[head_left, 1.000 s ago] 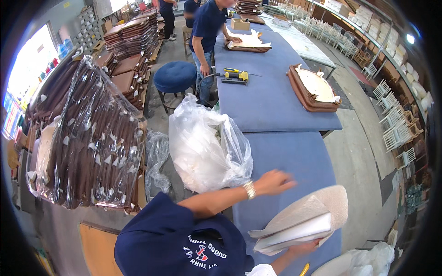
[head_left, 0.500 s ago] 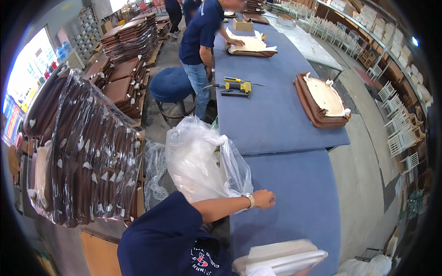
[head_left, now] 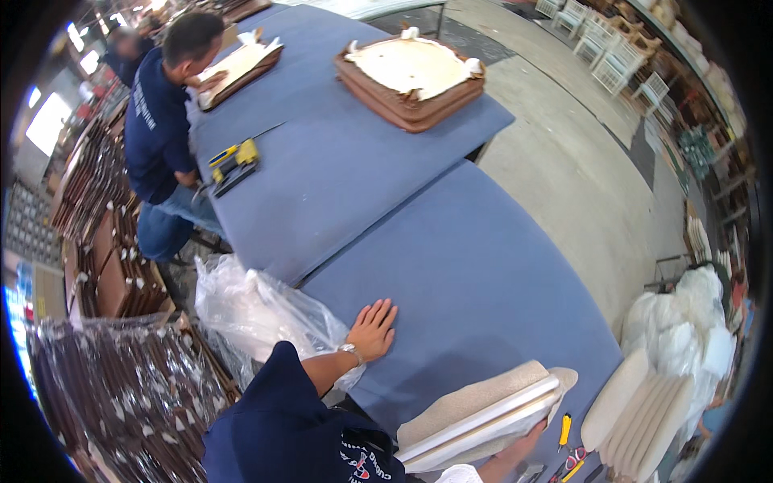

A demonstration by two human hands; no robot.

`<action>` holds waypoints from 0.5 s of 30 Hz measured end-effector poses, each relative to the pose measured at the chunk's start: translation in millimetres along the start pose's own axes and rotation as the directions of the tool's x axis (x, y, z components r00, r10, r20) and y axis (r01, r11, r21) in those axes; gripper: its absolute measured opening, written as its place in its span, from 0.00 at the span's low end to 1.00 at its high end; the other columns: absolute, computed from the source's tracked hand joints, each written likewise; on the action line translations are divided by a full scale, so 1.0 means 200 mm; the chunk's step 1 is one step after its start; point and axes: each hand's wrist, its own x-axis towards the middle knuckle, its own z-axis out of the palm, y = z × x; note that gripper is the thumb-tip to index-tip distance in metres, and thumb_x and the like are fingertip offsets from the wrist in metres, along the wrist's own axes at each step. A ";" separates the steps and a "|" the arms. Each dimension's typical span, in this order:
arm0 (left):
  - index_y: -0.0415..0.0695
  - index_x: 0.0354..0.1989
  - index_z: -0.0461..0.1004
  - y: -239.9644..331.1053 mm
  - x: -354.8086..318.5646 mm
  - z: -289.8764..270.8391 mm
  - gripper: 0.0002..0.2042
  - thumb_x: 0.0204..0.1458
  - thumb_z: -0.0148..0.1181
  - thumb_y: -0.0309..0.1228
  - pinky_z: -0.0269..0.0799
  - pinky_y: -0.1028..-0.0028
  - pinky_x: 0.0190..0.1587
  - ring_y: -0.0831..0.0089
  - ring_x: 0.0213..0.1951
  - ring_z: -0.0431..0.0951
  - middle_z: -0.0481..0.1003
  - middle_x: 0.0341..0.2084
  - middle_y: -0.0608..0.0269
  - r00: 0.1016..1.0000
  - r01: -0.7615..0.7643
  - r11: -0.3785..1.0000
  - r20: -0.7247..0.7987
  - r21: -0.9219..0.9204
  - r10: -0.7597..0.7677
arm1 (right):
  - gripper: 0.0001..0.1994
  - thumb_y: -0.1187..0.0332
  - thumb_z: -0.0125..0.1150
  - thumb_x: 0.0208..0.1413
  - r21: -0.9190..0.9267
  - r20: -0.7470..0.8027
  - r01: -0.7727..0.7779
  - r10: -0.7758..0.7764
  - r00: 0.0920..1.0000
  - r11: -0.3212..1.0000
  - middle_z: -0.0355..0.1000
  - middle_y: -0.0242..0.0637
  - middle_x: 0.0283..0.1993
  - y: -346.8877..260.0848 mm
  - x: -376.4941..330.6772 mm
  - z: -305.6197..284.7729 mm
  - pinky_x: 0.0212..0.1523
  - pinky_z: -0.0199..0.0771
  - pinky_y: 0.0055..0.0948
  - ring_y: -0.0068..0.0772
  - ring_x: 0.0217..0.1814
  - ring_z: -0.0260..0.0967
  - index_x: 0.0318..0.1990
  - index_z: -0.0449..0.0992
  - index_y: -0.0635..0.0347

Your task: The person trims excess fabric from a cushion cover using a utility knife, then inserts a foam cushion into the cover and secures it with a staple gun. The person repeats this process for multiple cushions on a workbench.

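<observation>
My left hand (head_left: 372, 332) lies palm down near the left edge of the blue-covered table (head_left: 459, 258), fingers stretched out and holding nothing. Beside its wrist is a crumpled clear plastic bag (head_left: 262, 310) with white material inside. Close to my body, my right hand (head_left: 522, 449) grips the lower right edge of beige seat pads (head_left: 475, 396) with white edges. They stand tilted over the near end of the table; my sleeve hides their lower left part.
Right of the pads is a row of similar beige pads (head_left: 640, 414), with a yellow cutter (head_left: 564, 429) and scissors (head_left: 575, 459) nearby. Farther off are a yellow staple gun (head_left: 233, 165), brown cushions (head_left: 411, 84) and a co-worker (head_left: 157, 121). Wrapped brown cushions (head_left: 121, 394) stand at left.
The view has swung to the right. My left hand, curled above the table before, is now flat with fingers apart. The pads in my right hand show more fully and more tilted.
</observation>
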 end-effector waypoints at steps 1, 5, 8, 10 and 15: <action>0.45 0.72 0.59 0.00 -0.01 0.00 0.29 0.63 0.48 0.41 0.47 0.54 0.74 0.57 0.73 0.55 0.56 0.73 0.52 1.000 0.010 1.000 0.026 0.010 -0.010 | 0.24 0.57 0.47 0.69 -0.004 0.013 -0.009 0.009 1.000 1.000 0.76 0.46 0.55 0.00 0.04 0.03 0.54 0.77 0.43 0.47 0.54 0.74 0.60 0.72 0.69; 0.47 0.73 0.59 0.01 0.00 -0.02 0.30 0.62 0.48 0.41 0.46 0.54 0.74 0.58 0.74 0.53 0.55 0.74 0.53 0.996 0.031 0.999 0.089 0.015 -0.032 | 0.23 0.57 0.48 0.69 -0.028 0.014 -0.029 0.030 0.999 0.999 0.76 0.46 0.54 -0.02 0.14 0.14 0.54 0.78 0.43 0.47 0.53 0.75 0.59 0.73 0.69; 0.49 0.73 0.58 0.03 0.01 0.00 0.30 0.62 0.48 0.41 0.45 0.55 0.74 0.58 0.74 0.53 0.55 0.74 0.54 0.991 0.061 0.998 0.118 -0.003 -0.060 | 0.23 0.57 0.48 0.69 -0.066 -0.016 -0.062 0.061 0.998 0.996 0.76 0.46 0.54 -0.04 0.18 0.22 0.54 0.78 0.43 0.47 0.53 0.75 0.59 0.73 0.69; 0.50 0.74 0.58 0.05 0.01 -0.02 0.30 0.61 0.48 0.41 0.45 0.55 0.74 0.58 0.75 0.53 0.55 0.74 0.55 0.988 0.077 0.997 0.134 -0.019 -0.073 | 0.23 0.57 0.48 0.69 -0.107 -0.034 -0.088 0.085 0.996 0.990 0.76 0.46 0.54 -0.02 0.18 0.29 0.54 0.78 0.43 0.46 0.52 0.75 0.58 0.73 0.69; 0.51 0.74 0.57 0.04 0.02 -0.03 0.31 0.61 0.48 0.40 0.46 0.56 0.74 0.59 0.75 0.52 0.54 0.74 0.55 0.989 0.097 0.995 0.119 -0.040 -0.091 | 0.23 0.57 0.48 0.69 -0.157 0.000 -0.113 0.114 0.993 0.981 0.77 0.47 0.53 0.06 0.17 0.31 0.53 0.78 0.43 0.46 0.51 0.76 0.57 0.74 0.69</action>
